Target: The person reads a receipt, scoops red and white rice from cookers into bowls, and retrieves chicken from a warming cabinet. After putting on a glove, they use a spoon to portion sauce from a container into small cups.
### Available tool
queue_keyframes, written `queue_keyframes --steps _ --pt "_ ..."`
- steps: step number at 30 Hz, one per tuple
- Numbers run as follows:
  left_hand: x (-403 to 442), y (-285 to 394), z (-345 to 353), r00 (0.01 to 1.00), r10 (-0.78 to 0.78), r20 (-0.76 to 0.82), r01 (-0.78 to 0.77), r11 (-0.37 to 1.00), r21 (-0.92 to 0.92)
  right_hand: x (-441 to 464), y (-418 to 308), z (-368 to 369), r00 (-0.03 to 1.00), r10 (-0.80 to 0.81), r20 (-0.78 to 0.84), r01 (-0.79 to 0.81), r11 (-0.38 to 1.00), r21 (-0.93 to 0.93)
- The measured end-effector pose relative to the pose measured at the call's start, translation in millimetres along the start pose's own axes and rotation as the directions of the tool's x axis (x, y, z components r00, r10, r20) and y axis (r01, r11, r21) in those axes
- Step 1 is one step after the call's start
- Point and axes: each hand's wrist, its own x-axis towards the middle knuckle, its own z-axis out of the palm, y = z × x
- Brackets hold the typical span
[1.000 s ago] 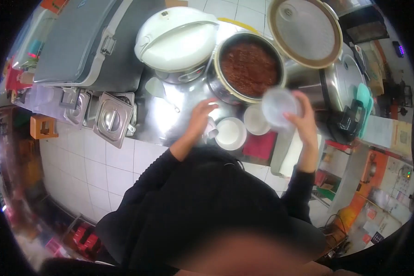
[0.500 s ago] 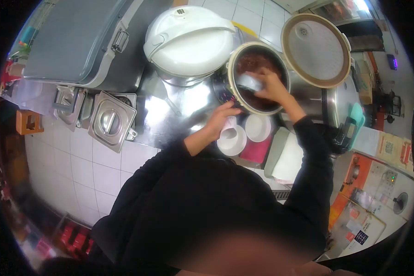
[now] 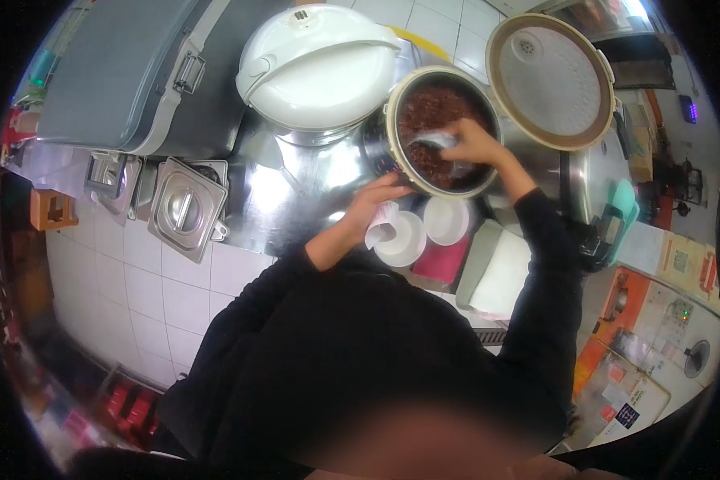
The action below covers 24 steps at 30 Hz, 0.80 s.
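My right hand (image 3: 476, 146) is inside the opened round cooker (image 3: 394, 132), its fingers closed on a whitish, partly see-through scoop (image 3: 432, 139). The scoop dips into a dark reddish-brown grainy food (image 3: 436, 108); its lower part is hidden. Against the near left side of the cooker rests my left hand (image 3: 368, 206), fingers reaching toward the wall. A white printed cup (image 3: 383, 223) sits under its palm and seems held by the curled lower fingers. Just below are two white round bowls, the left bowl (image 3: 404, 244) and the right bowl (image 3: 446, 222).
The cooker's raised lid (image 3: 548, 84) leans back on the right. A second, closed white cooker (image 3: 320, 72) stands left of it. Further left are a large grey insulated box (image 3: 128, 72) and lidded steel pans (image 3: 186, 212). A folded white cloth (image 3: 500, 276) lies near my right forearm.
The scoop has tipped and sunk lower into the food, and more of the food's surface shows. My left hand and the cup have shifted slightly left.
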Motion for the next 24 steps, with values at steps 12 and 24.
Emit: queue_keyframes --steps 12,24 --pt "-4.8 -7.2 -0.2 0.995 -0.011 -0.101 0.020 0.996 0.092 -18.7 6.5 -24.0 0.954 0.264 -0.139 -0.184 0.886 0.425" --pt "-7.1 -19.4 -12.2 0.972 0.061 -0.225 0.009 0.955 0.298 -45.3 34.1 -10.3 0.870 0.440 -0.223 -0.080 0.571 0.817"
